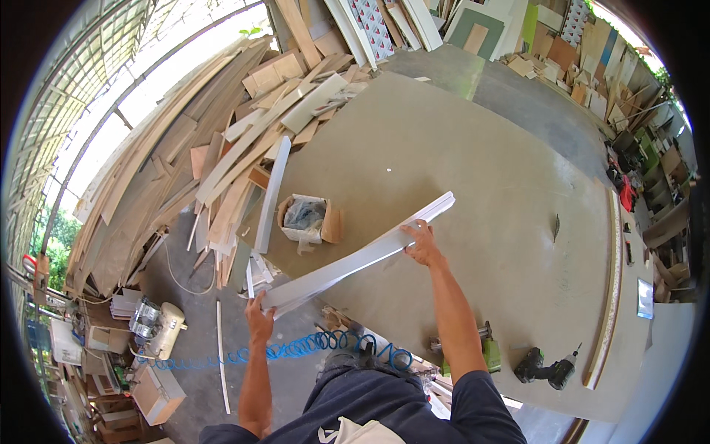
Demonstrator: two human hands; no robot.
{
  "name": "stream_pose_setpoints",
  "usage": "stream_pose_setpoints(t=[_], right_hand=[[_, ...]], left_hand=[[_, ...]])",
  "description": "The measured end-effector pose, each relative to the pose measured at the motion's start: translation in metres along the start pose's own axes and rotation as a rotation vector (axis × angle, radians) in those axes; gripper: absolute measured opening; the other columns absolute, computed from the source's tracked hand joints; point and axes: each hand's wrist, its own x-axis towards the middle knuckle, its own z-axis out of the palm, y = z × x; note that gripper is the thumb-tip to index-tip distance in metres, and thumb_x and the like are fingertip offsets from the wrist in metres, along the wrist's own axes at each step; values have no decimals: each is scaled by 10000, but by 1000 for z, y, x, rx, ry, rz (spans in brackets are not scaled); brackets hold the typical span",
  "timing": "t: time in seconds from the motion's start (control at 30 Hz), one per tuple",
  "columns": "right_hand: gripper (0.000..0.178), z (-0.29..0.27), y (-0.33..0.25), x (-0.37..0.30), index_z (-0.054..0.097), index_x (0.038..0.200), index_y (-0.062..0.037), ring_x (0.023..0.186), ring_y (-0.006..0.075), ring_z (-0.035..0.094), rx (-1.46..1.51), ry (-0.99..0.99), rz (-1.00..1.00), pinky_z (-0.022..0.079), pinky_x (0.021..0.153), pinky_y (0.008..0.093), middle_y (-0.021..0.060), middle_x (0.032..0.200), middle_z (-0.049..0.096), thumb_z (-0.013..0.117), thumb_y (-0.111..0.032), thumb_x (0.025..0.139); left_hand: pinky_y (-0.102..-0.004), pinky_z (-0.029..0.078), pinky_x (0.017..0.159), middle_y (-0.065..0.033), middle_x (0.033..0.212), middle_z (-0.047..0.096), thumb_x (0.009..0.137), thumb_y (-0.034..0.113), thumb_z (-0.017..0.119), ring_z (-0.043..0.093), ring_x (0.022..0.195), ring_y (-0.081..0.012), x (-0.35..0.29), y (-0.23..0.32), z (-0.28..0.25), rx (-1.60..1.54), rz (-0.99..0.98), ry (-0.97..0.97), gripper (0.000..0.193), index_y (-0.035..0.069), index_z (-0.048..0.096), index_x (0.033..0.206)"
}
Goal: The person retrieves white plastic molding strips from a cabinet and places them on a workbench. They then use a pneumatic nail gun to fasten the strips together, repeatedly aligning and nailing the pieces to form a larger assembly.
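My left hand (258,318) and my right hand (423,243) are both closed on a long white strip (336,271). It looks like a narrow board or profile, perhaps several lengths together; I cannot tell which. The strip slants up to the right, from the near left edge of a large tan board surface (473,192) to over its middle. My left hand grips the near end, while my right grips a little short of the far end. Beyond the strip stands an open cardboard box (331,224) with clear plastic inside. Another pale strip (274,196) lies left of the box.
A cordless drill (560,370) and a green tool (490,354) lie on the board at near right, by a long wooden strip (605,311). Heaped planks (222,159) crowd the far left. A blue coiled hose (296,346) runs past me toward a compressor (168,329).
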Motion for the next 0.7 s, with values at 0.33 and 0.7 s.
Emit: stream_pose_setpoints(t=[0.33,0.7], right_hand=[[710,-20,35,-83,553,1424,-164,1151,370,553,423,130,171,487,1012,445,175,1259,549,751,-9,760],[701,-98,111,-262,583,1402,-125,1120,322,583,144,-32,435,513,904,381,179,1285,574,830,-122,745]], left_hand=[[-416,505,890,-207,1107,620,775,-51,676,618,1025,-360,15,51,32,-98,26,41,538,53,630,1300],[-453,432,1007,-185,1149,657,722,113,744,581,1104,-373,-35,124,75,-87,188,-405,473,64,681,1188]])
